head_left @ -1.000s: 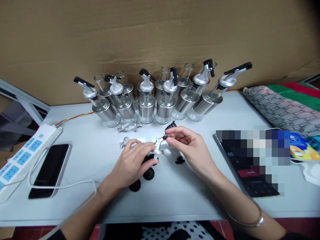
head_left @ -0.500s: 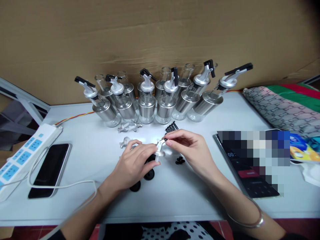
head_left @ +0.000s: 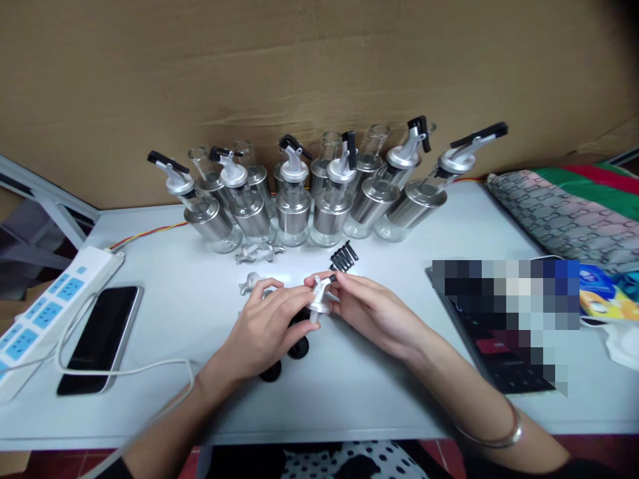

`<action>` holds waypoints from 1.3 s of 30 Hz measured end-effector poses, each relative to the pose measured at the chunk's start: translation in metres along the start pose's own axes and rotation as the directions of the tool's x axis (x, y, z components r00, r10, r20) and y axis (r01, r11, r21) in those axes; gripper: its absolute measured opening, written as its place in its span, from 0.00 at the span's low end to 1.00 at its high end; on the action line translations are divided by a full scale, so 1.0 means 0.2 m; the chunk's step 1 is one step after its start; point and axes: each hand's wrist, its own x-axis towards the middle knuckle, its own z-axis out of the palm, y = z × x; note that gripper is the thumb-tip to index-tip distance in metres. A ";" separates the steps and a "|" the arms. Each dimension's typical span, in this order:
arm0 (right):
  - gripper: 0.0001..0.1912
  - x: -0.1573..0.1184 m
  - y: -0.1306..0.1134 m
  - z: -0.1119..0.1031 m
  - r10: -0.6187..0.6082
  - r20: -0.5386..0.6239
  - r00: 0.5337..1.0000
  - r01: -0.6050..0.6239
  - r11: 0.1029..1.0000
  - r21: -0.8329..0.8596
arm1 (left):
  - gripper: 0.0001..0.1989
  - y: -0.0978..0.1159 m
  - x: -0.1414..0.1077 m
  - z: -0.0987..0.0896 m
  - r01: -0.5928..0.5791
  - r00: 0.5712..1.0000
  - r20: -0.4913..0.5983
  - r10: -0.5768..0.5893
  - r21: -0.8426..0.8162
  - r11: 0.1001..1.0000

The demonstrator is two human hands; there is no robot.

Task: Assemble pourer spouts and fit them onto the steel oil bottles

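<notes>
My left hand (head_left: 272, 326) pinches a silver pourer spout (head_left: 320, 303) between thumb and fingers, its stem pointing down. A small black piece (head_left: 331, 279) sits at the spout's tip. Around the spout's right side curls my right hand (head_left: 374, 309), its fingertips at the tip and the black piece. Just beyond lie several black levers (head_left: 344, 256) in a row. More silver spouts (head_left: 259, 253) rest on the table behind my left hand, with another (head_left: 253, 283) nearer. Black round parts (head_left: 299, 347) are partly hidden beneath my left hand.
Glass bottles with steel sleeves (head_left: 293, 213) stand along the cardboard wall (head_left: 309, 66), the front ones with spouts. At left are a power strip (head_left: 54, 299), a phone (head_left: 102, 339) and a white cable (head_left: 134, 371). A dark tablet (head_left: 479, 332) and patterned cloth (head_left: 549, 213) lie right.
My right hand has moved lower and closer around the spout, now covering the small black parts that showed beside it. My left hand has barely moved.
</notes>
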 end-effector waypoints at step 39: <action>0.09 -0.01 -0.06 -0.02 -0.044 -0.063 0.997 0.052 0.990 0.133 | 0.06 -0.01 0.00 0.00 0.161 0.888 0.424 -0.180 0.080 0.984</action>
